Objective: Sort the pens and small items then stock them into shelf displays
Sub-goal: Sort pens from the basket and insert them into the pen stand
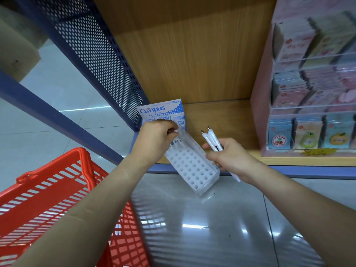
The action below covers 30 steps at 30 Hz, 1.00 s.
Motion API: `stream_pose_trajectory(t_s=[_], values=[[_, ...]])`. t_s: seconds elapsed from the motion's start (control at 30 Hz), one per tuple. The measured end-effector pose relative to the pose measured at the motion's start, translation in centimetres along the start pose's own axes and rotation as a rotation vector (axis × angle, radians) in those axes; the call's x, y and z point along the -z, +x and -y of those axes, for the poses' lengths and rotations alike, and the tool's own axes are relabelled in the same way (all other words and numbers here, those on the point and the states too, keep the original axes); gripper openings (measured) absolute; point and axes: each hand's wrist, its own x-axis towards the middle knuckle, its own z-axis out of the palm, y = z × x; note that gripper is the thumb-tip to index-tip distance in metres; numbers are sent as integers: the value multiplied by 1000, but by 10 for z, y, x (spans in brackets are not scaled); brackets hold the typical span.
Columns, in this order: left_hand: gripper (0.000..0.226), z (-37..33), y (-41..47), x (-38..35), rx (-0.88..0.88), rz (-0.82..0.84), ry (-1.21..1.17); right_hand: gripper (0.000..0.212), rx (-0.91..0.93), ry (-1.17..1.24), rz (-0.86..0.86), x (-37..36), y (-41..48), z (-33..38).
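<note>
At shelf point(221, 116) edge: right grip point(229, 158) clasps white pens point(211, 138), long axes up-left, clip ends toward shelf back; left grip point(156, 139) pinches racked pen point(175, 143) at rack point(192, 168) far end.

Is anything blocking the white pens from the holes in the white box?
Nothing visible does. The white plastic pen rack has open holes beside the right hand holding the white pens; the left hand covers only its far end.

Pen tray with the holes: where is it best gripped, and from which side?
Probably take the pen tray by its near end, across the long side walls, from the front: that end overhangs the shelf edge, while the left hand works at the far end.
</note>
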Motion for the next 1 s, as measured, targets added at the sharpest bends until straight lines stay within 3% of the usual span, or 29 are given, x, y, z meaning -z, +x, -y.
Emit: stream_pose_trajectory(t_s=[0.23, 0.67, 0.87, 1.0], values=[[12, -2, 6, -4, 267, 11, -257, 15, 78, -150, -102, -1, 2, -8], [9, 11, 18, -32, 75, 0, -70, 12, 138, -199, -207, -1, 2, -10], [20, 10, 15, -26, 115, 10, -100, 11, 178, -218, -283, 3, 4, -12], [18, -4, 13, -14, 138, -39, -138, 29, 199, -270, -341, 6, 5, -6]])
